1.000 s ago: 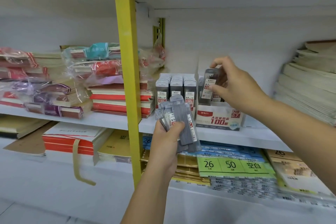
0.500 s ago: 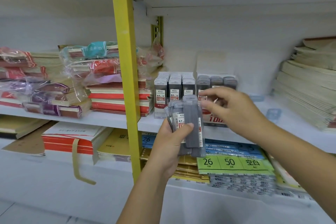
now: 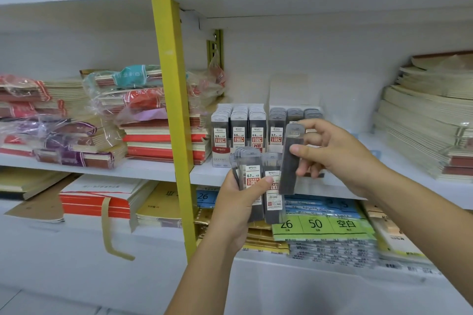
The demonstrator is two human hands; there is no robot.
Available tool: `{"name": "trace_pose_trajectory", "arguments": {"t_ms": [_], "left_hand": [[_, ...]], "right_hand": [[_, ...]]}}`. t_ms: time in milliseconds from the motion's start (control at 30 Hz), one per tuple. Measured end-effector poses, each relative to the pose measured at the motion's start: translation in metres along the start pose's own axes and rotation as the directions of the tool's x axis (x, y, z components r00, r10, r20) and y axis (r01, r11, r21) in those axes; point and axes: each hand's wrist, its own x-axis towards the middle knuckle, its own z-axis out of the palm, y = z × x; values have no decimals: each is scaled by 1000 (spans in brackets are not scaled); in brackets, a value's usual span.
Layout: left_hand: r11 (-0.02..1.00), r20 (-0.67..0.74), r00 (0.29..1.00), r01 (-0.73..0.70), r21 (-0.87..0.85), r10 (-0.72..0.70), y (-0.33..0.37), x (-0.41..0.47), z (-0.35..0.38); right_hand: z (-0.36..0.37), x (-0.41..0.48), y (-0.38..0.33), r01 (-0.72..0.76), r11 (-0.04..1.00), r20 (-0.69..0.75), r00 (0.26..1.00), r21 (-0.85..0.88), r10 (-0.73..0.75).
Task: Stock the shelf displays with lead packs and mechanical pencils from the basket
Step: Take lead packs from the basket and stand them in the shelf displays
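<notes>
Presently, head view: right hand [image 3: 335, 153] pinches one pack [image 3: 290, 161], long axis upright, just before and below the shelved 0.7 packs [image 3: 277, 125] (this hand is nearer). Left hand [image 3: 238, 207] grips a fanned stack [image 3: 252, 179] alongside.

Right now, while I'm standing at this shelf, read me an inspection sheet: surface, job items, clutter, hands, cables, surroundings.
Surface: white middle shelf, carrying stock on both sides of the post.
Job's things: fan of lead packs marked 0.7; single lead pack held upright beside it; 0.5 lead display full; 0.7 lead display partly hidden behind the right hand. Basket and pencils not in view.
Clutter: wrapped notebook bundles, loosely piled.
Grippers: left hand grips the fan; right hand pinches the single pack.
Cables: nothing seen.
Surroundings: yellow post; notebook stacks at right; label sheets on the shelf below.
</notes>
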Motion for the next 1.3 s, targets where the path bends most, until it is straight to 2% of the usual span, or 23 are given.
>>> {"name": "trace_pose_trajectory", "arguments": {"t_ms": [167, 367, 533, 633, 767, 800, 867, 933, 1000, 1067, 1167, 1300], "left_hand": [[1000, -28, 1000, -9, 1, 9, -1, 1, -2], [1000, -39, 999, -12, 10, 13, -1, 0, 0], [1000, -58, 998, -9, 9, 9, -1, 3, -3], [1000, -61, 998, -13, 3, 13, -1, 4, -4], [999, -57, 998, -41, -5, 40, -1, 6, -8], [999, -65, 997, -47, -1, 47, 0, 7, -9], [998, -83, 995, -57, 8, 57, 0, 10, -12], [998, -93, 994, -61, 16, 63, 1, 12, -15], [998, -88, 994, -62, 18, 63, 1, 15, -18], [998, -79, 995, -64, 7, 64, 2, 17, -21], [997, -67, 995, -70, -17, 69, 3, 17, -23], [997, -63, 995, -73, -16, 72, 2, 18, -24]], "right_hand": [[-4, -2, -1, -5, 996, -35, 999, -89, 2], [-11, -3, -1, -1, 998, 66, 998, -65, 6], [-12, -6, -3, -18, 999, 67, 998, -47, 21], [-11, -7, -9, 23, 994, -4, 1000, -104, -23], [-20, 3, -28, 180, 965, -183, 959, -191, -216], [-21, 8, -32, 220, 951, -197, 945, -215, -263], [-22, 18, -39, 269, 887, -171, 921, -375, -351], [-19, 29, -39, 278, 758, -104, 905, -590, -413], [-13, 38, -37, 294, 651, -23, 902, -700, -432], [-8, 47, -32, 300, 596, 42, 913, -745, -407], [-4, 61, -28, 240, 630, 28, 945, -738, -327], [-2, 72, -24, 186, 696, -38, 955, -694, -293]]}}
